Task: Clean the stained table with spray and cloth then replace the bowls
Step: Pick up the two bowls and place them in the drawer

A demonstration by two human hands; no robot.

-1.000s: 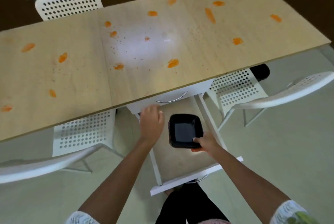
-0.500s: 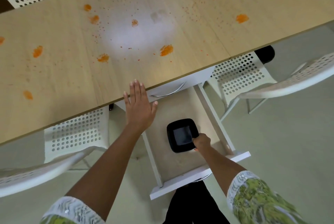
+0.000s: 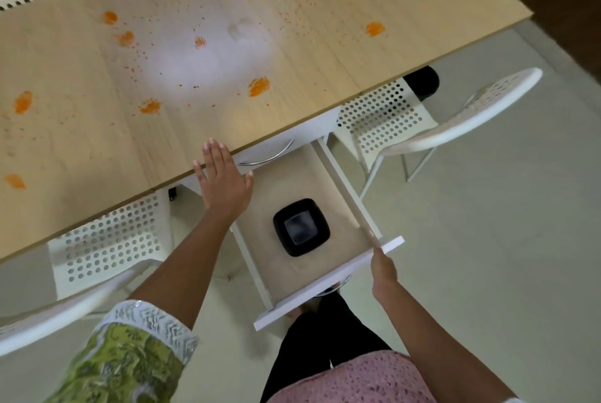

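Drawer (image 3: 320,194) of pale wood with white sides and front hangs pulled out from under the long light-wood table (image 3: 81,129), whose top is dotted with orange smears and specks. Left hand (image 3: 224,179) lies flat, fingers straight and together, fingertips over the table's near edge, palm above the drawer's back left corner. Black square bowl (image 3: 300,227) sits alone on the drawer floor, just right of and below that hand's wrist, untouched. Right hand (image 3: 383,274) is at the white drawer front (image 3: 328,287), near its right end, fingers against the panel; whether they curl around it cannot be told from this angle. Bowl lies up and left of this hand, apart from it. White perforated chairs (image 3: 107,240) stand either side of the drawer, tucked partly under the table.
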